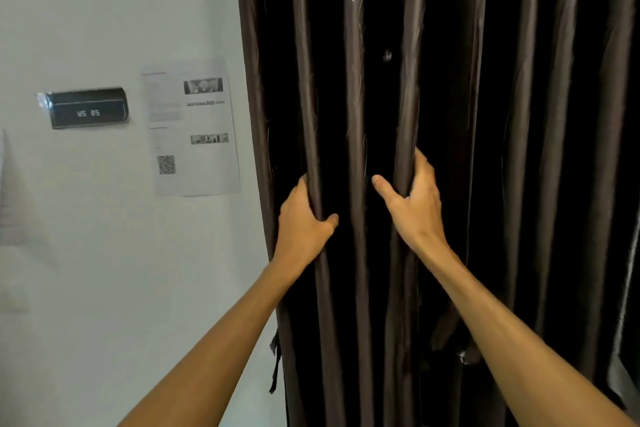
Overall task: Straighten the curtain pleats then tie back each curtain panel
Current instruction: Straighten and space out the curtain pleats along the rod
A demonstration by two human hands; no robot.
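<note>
By a white wall [104,10], our left hand [303,218] grips one pleat of the curtain [519,114]; our right hand [412,201] clasps another.

Both arms reach up & forward, bare, elbows near straight. Left hand [304,218] is curled round a fold of the curtain [540,149], thumb on the front, fingers tucked behind. Right hand [414,199] grips another fold a bit higher, thumb sticking out to the left, fingers wrapped behind. Hands are apart, w/ one fold between.
</note>
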